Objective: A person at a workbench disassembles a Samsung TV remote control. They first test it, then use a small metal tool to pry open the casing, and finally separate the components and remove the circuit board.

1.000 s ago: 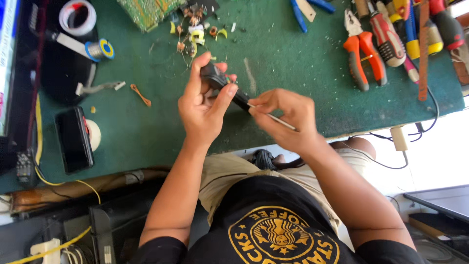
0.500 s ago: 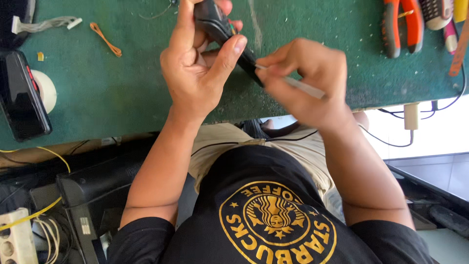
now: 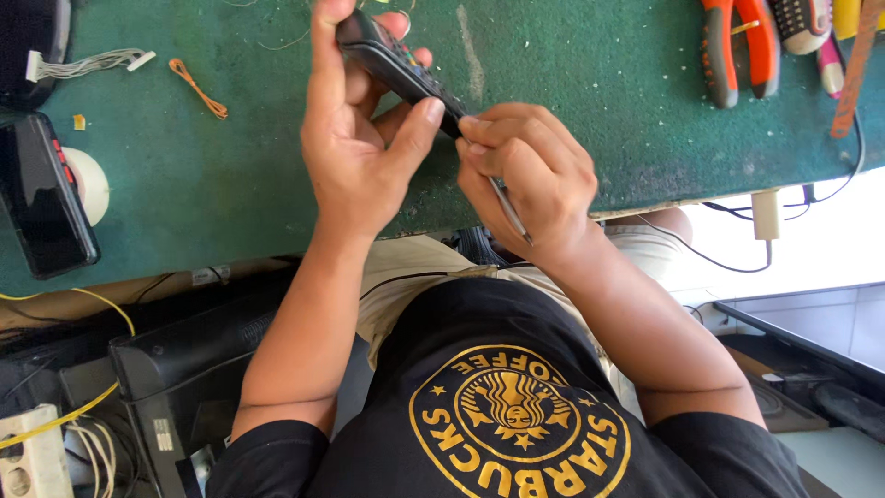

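Closer now, your left hand (image 3: 355,138) grips the black remote (image 3: 392,60) above the counter (image 3: 572,111), steadying it while your right hand (image 3: 525,180) pinches a thin tool (image 3: 510,210) against its end.

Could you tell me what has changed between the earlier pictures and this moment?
The right hand has closed in along the thin metal tool, so its fingertips now sit against the end of the black device, next to the left thumb. The left hand still grips the device, and nothing was let go. The orange pliers, orange wire and black phone stay put on the green mat.
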